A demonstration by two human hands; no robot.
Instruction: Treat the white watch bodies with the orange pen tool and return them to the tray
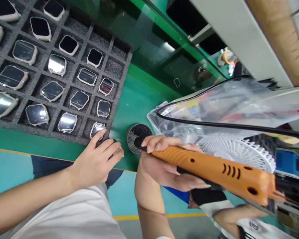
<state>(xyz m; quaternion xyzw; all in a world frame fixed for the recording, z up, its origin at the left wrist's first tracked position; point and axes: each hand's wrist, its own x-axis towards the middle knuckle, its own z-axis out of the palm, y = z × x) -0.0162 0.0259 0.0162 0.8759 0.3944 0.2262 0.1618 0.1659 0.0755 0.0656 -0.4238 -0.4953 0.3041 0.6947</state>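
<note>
My right hand (169, 159) is wrapped round an orange electric screwdriver (209, 166) with a black front end. The screwdriver points left, its tip over a round grey perforated cup (132, 141) with dark bits inside. My left hand (97, 159) is at the near right corner of a grey foam tray (89, 31). Its index finger touches a smartwatch case (96, 127) in the corner pocket. The other fingers are curled round something small and dark, mostly hidden, with a shiny edge showing.
Several smartwatch cases (67, 122) sit singly in the tray's pockets on the green bench (129, 96). A clear plastic bag (214, 106), a black cable (204, 122) and a white fan (239, 149) crowd the right. Another person's arm (231, 217) shows at lower right.
</note>
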